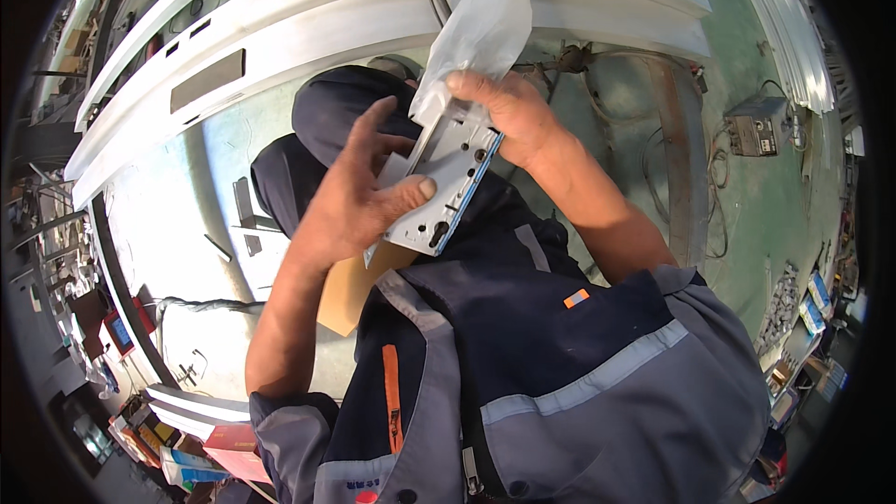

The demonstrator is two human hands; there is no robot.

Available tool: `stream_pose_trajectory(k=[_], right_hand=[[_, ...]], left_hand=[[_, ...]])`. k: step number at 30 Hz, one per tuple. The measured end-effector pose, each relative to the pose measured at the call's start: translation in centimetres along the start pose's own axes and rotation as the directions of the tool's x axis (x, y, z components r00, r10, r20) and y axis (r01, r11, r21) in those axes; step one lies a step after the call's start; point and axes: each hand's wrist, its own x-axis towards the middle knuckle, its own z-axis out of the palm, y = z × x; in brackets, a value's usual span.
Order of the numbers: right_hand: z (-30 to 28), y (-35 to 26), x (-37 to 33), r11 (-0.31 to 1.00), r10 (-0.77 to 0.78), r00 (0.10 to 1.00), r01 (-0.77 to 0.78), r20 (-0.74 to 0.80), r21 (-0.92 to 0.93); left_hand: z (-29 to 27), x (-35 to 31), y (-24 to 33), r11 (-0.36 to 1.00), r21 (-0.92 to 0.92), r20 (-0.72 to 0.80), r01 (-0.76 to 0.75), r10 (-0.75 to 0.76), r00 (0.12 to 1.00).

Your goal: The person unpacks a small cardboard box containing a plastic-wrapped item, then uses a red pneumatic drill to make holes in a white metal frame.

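Observation:
A flat silver metal case (446,173) with round holes and a blue strip along one edge lies tilted in front of my lap. My left hand (353,189) holds it at the left side, the thumb pressed on its face and the index finger stretched upward; the palm side is partly hidden. A crumpled translucent plastic bag (485,23) covers the far end of the case and sticks out beyond it. My right hand (518,117) is closed on the bag at that end, thumb on top. Below the case, a tan cardboard piece (353,294) shows by my left forearm.
Long white metal profiles (327,23) with rectangular cutouts run across the far side. A dark box-shaped device (756,126) stands at the right among cables. At lower left are a red box (238,451) and shelves of supplies. Thin dark metal strips lie on the white surface at left.

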Motion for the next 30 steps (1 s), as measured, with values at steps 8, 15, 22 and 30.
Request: stream_pose_trajectory(k=[8, 15, 22, 30], right_hand=[[3.4, -0.3, -0.4, 0.722, 0.131, 0.983, -0.007, 0.127, -0.692], [5.9, -0.4, 0.3, 0.752, 0.265, 0.907, 0.018, 0.328, -0.659], [5.4, 0.1, 1.2, 0.718, 0.288, 0.902, 0.019, 0.322, -0.696], [0.9, -1.8, -2.5, 0.879, -0.089, 0.899, 0.273, 0.429, -0.391]], left_hand=[[4.6, -2.1, -5.9, 0.894, -0.441, -0.182, -0.072, -0.01, 0.983], [0.2, -5.6, -6.3, 0.92, -0.391, 0.154, -0.015, 0.081, 0.985], [6.0, -3.1, -6.1, 0.9, -0.379, -0.438, -0.217, 0.032, 0.898], [6.9, -4.1, -7.5, 0.834, -0.458, -0.45, -0.307, 0.08, 0.89]])
